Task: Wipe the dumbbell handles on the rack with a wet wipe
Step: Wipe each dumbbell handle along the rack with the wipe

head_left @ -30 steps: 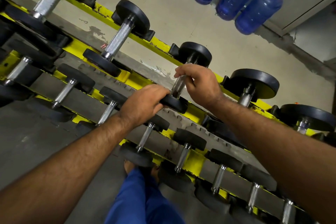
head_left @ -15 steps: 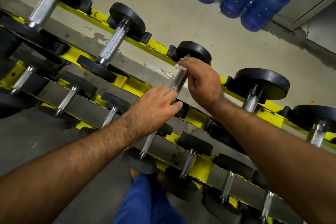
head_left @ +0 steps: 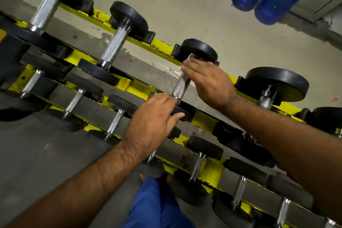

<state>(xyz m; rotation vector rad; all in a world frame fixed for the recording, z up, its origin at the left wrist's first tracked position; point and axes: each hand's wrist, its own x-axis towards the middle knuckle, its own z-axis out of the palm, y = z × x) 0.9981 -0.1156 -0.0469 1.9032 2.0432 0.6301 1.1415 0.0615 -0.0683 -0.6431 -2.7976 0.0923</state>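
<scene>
Wipe stroke reaches far end of handle

Right hand has slid the wet wipe up the knurled handle to the far plate, pinching it; left hand (fingers now straight) steadies the near plate on the yellow rack; this handle looks nearly done.

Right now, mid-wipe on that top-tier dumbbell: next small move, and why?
Probably draw the right hand with the wet wipe back down the handle: it sits at the far end, bare knurling shows below, and the left hand steadies the near plate.
</scene>
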